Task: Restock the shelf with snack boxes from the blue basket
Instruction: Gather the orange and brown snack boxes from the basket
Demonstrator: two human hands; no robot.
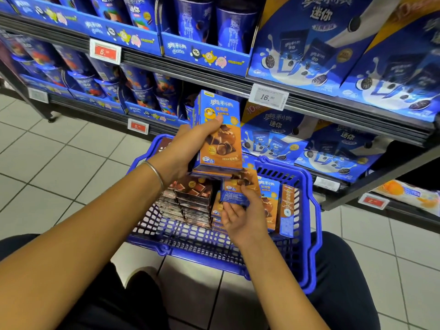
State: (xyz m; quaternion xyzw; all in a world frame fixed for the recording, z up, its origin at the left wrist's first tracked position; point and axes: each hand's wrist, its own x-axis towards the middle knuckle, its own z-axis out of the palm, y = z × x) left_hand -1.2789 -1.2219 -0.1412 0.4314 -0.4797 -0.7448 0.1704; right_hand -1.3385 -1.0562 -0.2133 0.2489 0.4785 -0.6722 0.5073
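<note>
A blue plastic basket (307, 236) stands on the tiled floor in front of me, holding brown boxes (190, 198) at the left and blue-and-orange snack boxes (271, 201) at the right. My left hand (188, 148) grips a small stack of blue-and-orange snack boxes (219, 134) upright above the basket, thumb on the front face. My right hand (240, 213) pinches the lower end of another snack box (240, 186) lifted partly out of the basket. A gap in the shelf (188, 91) shows just behind the held stack.
Shelves (309, 103) run across the back, packed with blue cookie cups at the left and large blue cookie boxes (297, 39) at the right. Price tags (269, 96) hang on the shelf rails. My knees flank the basket. White tiled floor (59, 158) lies at the left.
</note>
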